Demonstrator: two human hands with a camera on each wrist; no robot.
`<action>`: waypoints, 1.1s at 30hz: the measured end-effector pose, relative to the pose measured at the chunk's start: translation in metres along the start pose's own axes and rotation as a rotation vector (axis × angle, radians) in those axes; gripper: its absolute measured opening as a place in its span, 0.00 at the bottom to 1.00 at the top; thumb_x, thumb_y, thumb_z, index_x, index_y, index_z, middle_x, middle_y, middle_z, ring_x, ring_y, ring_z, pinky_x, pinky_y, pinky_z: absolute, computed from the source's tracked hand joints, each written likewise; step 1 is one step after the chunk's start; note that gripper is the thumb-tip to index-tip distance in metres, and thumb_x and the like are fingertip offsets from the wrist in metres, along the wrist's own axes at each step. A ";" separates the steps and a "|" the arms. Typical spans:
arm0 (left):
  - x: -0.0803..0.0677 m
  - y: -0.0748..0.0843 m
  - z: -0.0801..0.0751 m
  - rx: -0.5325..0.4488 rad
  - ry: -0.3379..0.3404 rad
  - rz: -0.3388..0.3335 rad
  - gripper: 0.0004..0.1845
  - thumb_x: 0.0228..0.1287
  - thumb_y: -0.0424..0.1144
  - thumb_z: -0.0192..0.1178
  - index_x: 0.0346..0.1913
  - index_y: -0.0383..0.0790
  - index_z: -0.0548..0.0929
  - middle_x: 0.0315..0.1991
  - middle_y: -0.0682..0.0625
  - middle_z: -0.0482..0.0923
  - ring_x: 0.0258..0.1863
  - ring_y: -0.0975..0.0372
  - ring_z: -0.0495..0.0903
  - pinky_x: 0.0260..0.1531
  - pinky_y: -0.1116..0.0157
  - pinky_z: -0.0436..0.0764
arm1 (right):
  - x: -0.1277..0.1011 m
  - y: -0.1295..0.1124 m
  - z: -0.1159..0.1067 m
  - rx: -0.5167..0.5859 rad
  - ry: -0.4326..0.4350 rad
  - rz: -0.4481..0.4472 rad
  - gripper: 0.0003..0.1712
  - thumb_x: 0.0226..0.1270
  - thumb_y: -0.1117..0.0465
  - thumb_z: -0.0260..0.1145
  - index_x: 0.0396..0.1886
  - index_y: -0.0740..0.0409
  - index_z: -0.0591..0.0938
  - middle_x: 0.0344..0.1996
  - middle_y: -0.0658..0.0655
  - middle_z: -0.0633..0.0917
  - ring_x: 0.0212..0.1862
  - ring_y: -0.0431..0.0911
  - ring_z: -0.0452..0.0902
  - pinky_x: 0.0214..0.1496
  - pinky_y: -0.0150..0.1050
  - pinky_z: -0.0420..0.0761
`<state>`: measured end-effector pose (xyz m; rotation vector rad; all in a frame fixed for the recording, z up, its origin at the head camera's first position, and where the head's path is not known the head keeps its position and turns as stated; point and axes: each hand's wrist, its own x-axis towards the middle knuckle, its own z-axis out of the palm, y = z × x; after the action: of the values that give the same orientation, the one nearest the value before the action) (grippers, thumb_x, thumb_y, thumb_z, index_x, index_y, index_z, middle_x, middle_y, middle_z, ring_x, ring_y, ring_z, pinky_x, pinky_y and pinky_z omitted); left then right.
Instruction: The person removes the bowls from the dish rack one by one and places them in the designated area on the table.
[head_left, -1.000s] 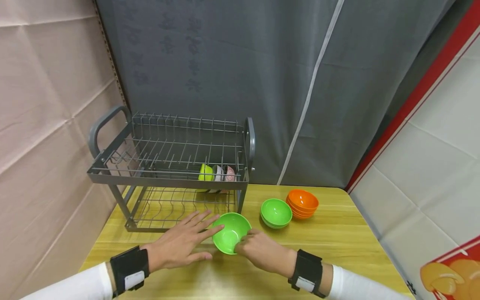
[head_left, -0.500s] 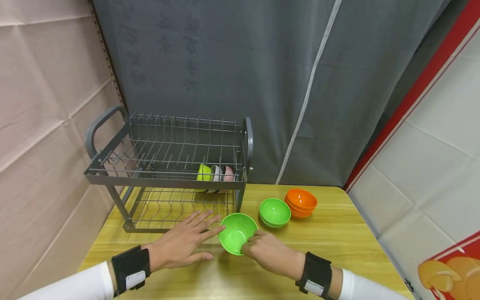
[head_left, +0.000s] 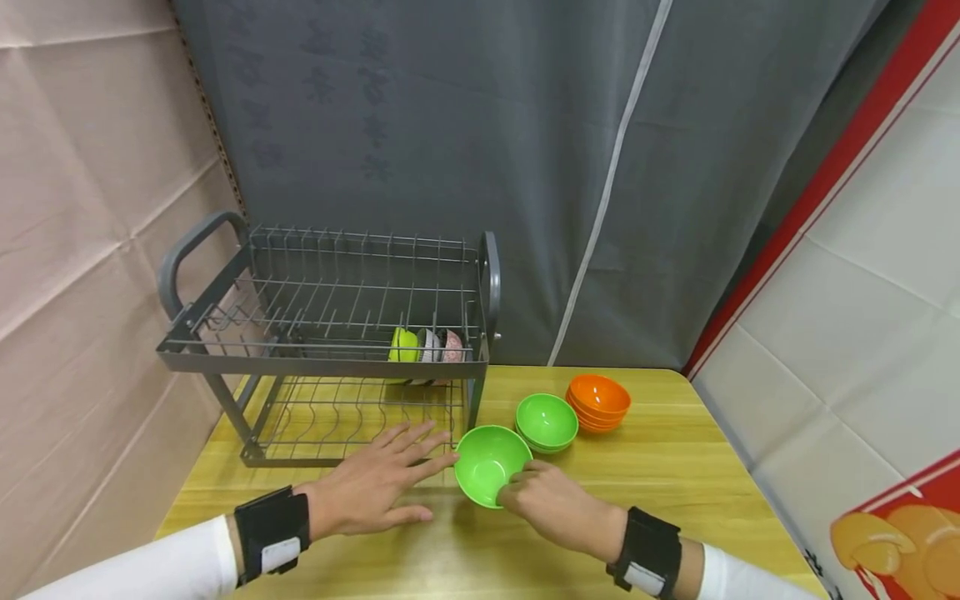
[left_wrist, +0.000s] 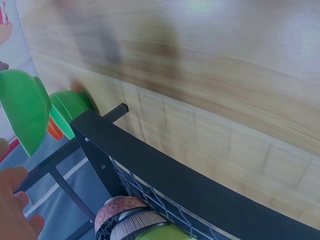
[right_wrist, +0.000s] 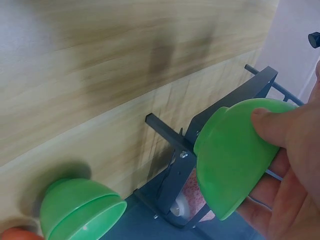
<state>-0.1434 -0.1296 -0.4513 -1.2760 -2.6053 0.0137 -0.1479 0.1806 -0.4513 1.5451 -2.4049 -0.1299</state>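
Observation:
A green bowl hangs over the table in front of the rack's right end. My right hand pinches its right side; in the right wrist view the thumb lies on the bowl's outer wall, fingers on the other side. My left hand is spread palm down left of the bowl, its fingertips right at the rim in the head view. A gap shows between left hand and bowl in the left wrist view. Just behind is a stack of green bowls.
A two-tier dark dish rack stands at the left. In its upper right corner sit a lime bowl, a striped bowl and a pink bowl. Stacked orange bowls stand at the back right, before a grey curtain.
My right hand has carried the green bowl to the right, closer to the green stack. The left hand has stayed nearly in place, still spread. The head view has turned slightly to the right.

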 end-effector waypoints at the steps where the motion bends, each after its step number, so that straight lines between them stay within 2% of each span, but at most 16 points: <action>1: 0.001 0.000 0.000 0.002 0.003 0.005 0.39 0.72 0.71 0.40 0.79 0.55 0.62 0.80 0.48 0.58 0.79 0.49 0.60 0.75 0.46 0.65 | -0.001 0.000 0.000 0.001 0.002 0.006 0.09 0.56 0.64 0.73 0.27 0.44 0.83 0.24 0.39 0.84 0.29 0.31 0.77 0.41 0.28 0.78; 6: 0.004 0.001 0.001 0.007 0.006 0.022 0.39 0.72 0.71 0.40 0.79 0.55 0.61 0.81 0.49 0.57 0.79 0.49 0.60 0.75 0.46 0.65 | -0.005 0.003 -0.002 0.004 0.008 0.036 0.09 0.56 0.65 0.73 0.28 0.44 0.84 0.25 0.40 0.86 0.30 0.32 0.79 0.41 0.29 0.80; 14: 0.011 0.005 0.002 0.004 -0.015 0.055 0.39 0.73 0.71 0.39 0.79 0.55 0.62 0.80 0.47 0.58 0.79 0.48 0.60 0.75 0.46 0.64 | -0.011 0.009 -0.004 -0.023 -0.028 0.089 0.11 0.53 0.67 0.74 0.27 0.45 0.83 0.24 0.40 0.85 0.29 0.33 0.78 0.42 0.30 0.80; 22: 0.022 0.011 0.001 -0.021 -0.057 0.078 0.39 0.74 0.71 0.36 0.80 0.56 0.60 0.81 0.48 0.55 0.80 0.51 0.56 0.77 0.47 0.63 | -0.018 0.016 0.000 0.001 -0.053 0.140 0.10 0.54 0.66 0.74 0.28 0.46 0.84 0.25 0.42 0.86 0.30 0.33 0.79 0.44 0.33 0.82; 33: 0.041 0.017 -0.002 -0.024 -0.079 0.127 0.39 0.74 0.71 0.35 0.80 0.56 0.58 0.81 0.48 0.54 0.81 0.51 0.54 0.78 0.49 0.61 | -0.026 0.029 0.005 0.003 -0.070 0.176 0.08 0.54 0.65 0.75 0.27 0.48 0.85 0.22 0.43 0.84 0.27 0.35 0.77 0.42 0.36 0.84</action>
<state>-0.1537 -0.0875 -0.4429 -1.4754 -2.5922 0.0564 -0.1644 0.2155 -0.4544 1.3429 -2.5831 -0.1473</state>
